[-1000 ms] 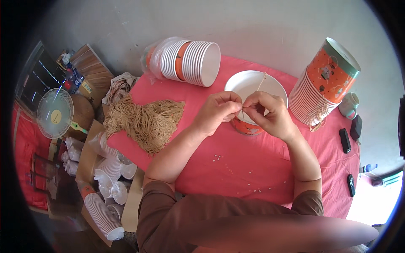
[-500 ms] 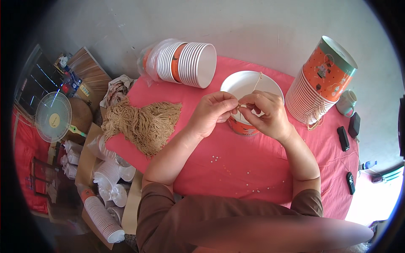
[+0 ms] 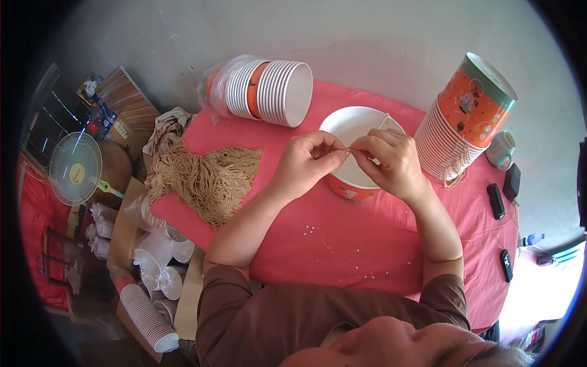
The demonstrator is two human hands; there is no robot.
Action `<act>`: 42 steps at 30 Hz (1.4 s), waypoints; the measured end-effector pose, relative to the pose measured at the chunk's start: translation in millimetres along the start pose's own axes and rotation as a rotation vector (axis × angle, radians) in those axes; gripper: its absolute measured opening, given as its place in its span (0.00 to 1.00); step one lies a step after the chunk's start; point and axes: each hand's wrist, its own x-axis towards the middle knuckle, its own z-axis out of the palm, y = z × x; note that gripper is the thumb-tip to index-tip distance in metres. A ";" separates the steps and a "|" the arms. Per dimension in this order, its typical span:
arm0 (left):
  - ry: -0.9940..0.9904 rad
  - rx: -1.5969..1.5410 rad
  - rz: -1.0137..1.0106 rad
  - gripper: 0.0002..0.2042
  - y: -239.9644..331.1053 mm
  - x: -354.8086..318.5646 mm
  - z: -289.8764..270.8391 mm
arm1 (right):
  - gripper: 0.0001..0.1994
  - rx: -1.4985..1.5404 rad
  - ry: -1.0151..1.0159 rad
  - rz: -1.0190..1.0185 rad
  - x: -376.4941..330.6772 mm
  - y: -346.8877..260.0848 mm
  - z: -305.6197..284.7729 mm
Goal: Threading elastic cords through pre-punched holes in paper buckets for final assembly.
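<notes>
My left hand and my right hand meet fingertip to fingertip over the near part of an orange-sided paper bucket. Both pinch a thin tan cord, and a bit of it rises above my right knuckles in front of the bucket's white inside. The exact grip point is small and partly covered by my fingers. The bucket stands upright on the table, its mouth facing up. To the left of my left forearm lies a thick bundle of tan cords.
A pink cloth covers the table, with several small white beads scattered near me. A stack of buckets stands right, with cords hanging on it; another stack lies behind. Right are a mug and a remote.
My fingertips have drawn closer together on the cord. Its upper end has shifted slightly right and down, and my right hand has moved a little right.
</notes>
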 end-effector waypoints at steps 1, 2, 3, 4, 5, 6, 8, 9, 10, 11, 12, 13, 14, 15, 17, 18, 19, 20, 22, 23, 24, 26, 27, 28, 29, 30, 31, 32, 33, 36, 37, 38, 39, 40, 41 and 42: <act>0.010 0.071 0.013 0.04 0.6 0.0 0.2 | 0.07 -0.035 -0.021 -0.009 0.5 -0.5 -1.1; 0.011 0.070 0.013 0.04 1.7 -0.4 0.7 | 0.07 -0.034 -0.022 -0.010 0.1 -0.2 -1.1; 0.023 0.106 0.024 0.04 3.4 -0.7 1.3 | 0.07 -0.063 -0.041 -0.013 -0.7 0.4 -1.0; 0.036 0.143 0.034 0.04 4.6 -1.0 1.9 | 0.07 -0.092 -0.061 -0.016 -1.4 1.0 -0.5; 0.034 0.142 0.034 0.04 5.7 -1.1 1.7 | 0.07 -0.094 -0.061 -0.014 -2.5 1.3 0.1; 0.034 0.184 0.043 0.03 6.9 -1.2 0.5 | 0.07 -0.098 -0.067 -0.010 -3.8 1.9 1.0; 0.032 0.226 0.052 0.03 8.5 -1.2 -2.4 | 0.08 -0.102 -0.072 -0.004 -5.1 2.7 1.0; 0.045 0.282 0.071 0.03 9.1 -0.9 -4.0 | 0.08 -0.114 -0.089 -0.005 -5.4 3.7 0.6; 0.057 0.338 0.090 0.03 9.7 -0.5 -5.2 | 0.08 -0.126 -0.105 -0.006 -5.8 4.5 0.1; 0.057 0.338 0.089 0.03 10.8 -0.5 -6.0 | 0.08 -0.125 -0.106 -0.005 -5.2 4.4 -1.3; 0.056 0.356 0.095 0.03 12.1 -0.5 -6.6 | 0.07 -0.121 -0.138 0.002 -3.6 3.5 -3.9; 0.055 0.375 0.101 0.03 12.7 -0.4 -7.3 | 0.07 -0.117 -0.170 0.008 -2.9 3.3 -5.4; 0.055 0.374 0.101 0.03 12.6 0.0 -7.8 | 0.07 -0.117 -0.170 0.009 -3.3 3.7 -6.1; 0.052 0.408 0.115 0.03 12.6 0.4 -8.3 | 0.07 -0.118 -0.187 0.015 -3.7 4.1 -6.9; 0.050 0.442 0.130 0.03 12.7 1.2 -9.8 | 0.07 -0.117 -0.205 0.019 -3.4 4.0 -8.6; 0.042 0.461 0.151 0.03 12.8 1.5 -10.8 | 0.07 -0.134 -0.220 0.016 -2.1 3.2 -10.3; 0.034 0.480 0.172 0.03 13.0 1.3 -11.7 | 0.06 -0.150 -0.236 0.013 -1.3 2.7 -11.0; 0.033 0.479 0.172 0.03 15.0 1.3 -11.9 | 0.06 -0.151 -0.236 0.013 -1.5 2.8 -11.1; 0.023 0.442 0.052 0.02 20.5 1.7 -11.4 | 0.06 -0.154 -0.204 0.003 -1.8 2.8 -10.8; 0.023 0.442 0.053 0.02 19.9 1.8 -11.8 | 0.06 -0.153 -0.204 0.002 -1.3 2.1 -10.6; 0.036 0.443 0.125 0.02 18.5 2.4 -12.5 | 0.07 -0.141 -0.177 -0.014 -0.7 1.2 -10.3; 0.051 0.444 0.197 0.03 16.5 2.8 -12.8 | 0.07 -0.127 -0.151 -0.031 0.2 -0.9 -10.4; 0.038 0.486 0.311 0.03 15.3 3.3 -11.5 | 0.07 -0.113 -0.157 -0.041 0.8 -2.8 -11.1; 0.025 0.527 0.425 0.04 14.3 3.6 -10.0 | 0.07 -0.099 -0.164 -0.052 1.4 -4.7 -11.8; 0.025 0.526 0.426 0.04 14.5 2.7 -6.5 | 0.07 -0.100 -0.165 -0.051 1.4 -6.7 -13.4; -0.004 0.532 0.383 0.06 15.6 0.2 -2.1 | 0.07 -0.112 -0.186 -0.057 1.4 -8.7 -15.0; -0.032 0.539 0.340 0.07 16.0 -1.1 0.7 | 0.08 -0.124 -0.208 -0.062 1.2 -10.0 -15.9; -0.043 0.548 0.351 0.08 15.4 -1.0 1.2 | 0.08 -0.124 -0.208 -0.063 1.0 -10.7 -16.1; -0.043 0.549 0.351 0.08 15.4 -1.5 1.3 | 0.08 -0.130 -0.213 -0.069 0.9 -11.2 -16.3; -0.050 0.504 0.308 0.08 15.8 -2.6 1.1 | 0.08 -0.133 -0.208 -0.081 1.0 -11.7 -15.1; -0.053 0.509 0.309 0.07 16.6 -2.4 0.2 | 0.08 -0.130 -0.197 -0.090 1.1 -11.7 -14.8; -0.053 0.514 0.309 0.06 17.1 -2.3 -0.7 | 0.08 -0.130 -0.197 -0.089 1.1 -11.9 -15.1; -0.054 0.514 0.308 0.06 17.0 -1.5 -1.6 | 0.08 -0.134 -0.194 -0.078 1.4 -12.3 -15.9; -0.049 0.530 0.342 0.05 16.7 -0.4 -2.4 | 0.07 -0.138 -0.191 -0.067 1.8 -12.9 -17.1; -0.044 0.545 0.376 0.05 16.6 0.2 -2.9 | 0.07 -0.138 -0.191 -0.066 2.2 -12.8 -19.3; -0.047 0.545 0.376 0.05 17.6 0.1 -2.8 | 0.07 -0.155 -0.189 -0.067 2.4 -12.3 -22.8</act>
